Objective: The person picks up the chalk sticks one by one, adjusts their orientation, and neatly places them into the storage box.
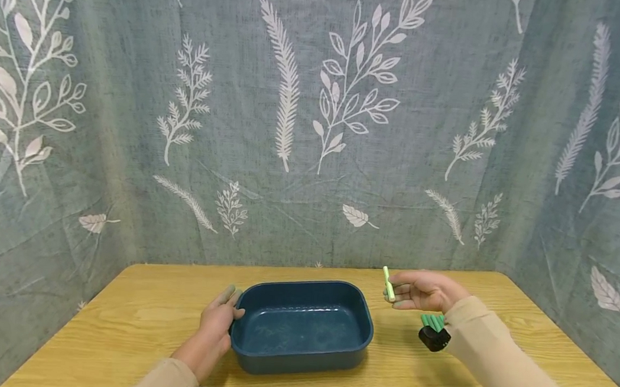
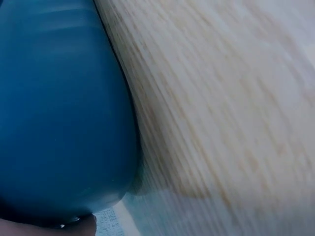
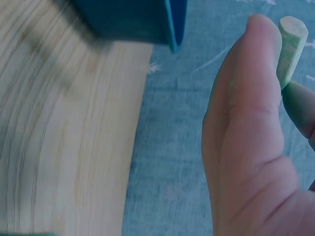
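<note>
A dark blue rectangular basin stands on the table, its inside bare. My left hand grips its left end, thumb over the rim and fingers along the outside. The left wrist view is mostly filled by the basin's blue wall. Raised to the right of the basin, my right hand pinches a pale green chalk stick between thumb and fingertips. One blunt end of the chalk sticks up past the fingertips in the right wrist view.
Several darker green sticks lie side by side on the wooden table, partly hidden by the right wrist and its black strap device. Grey-blue curtain with white leaf prints surrounds the table at the back and sides.
</note>
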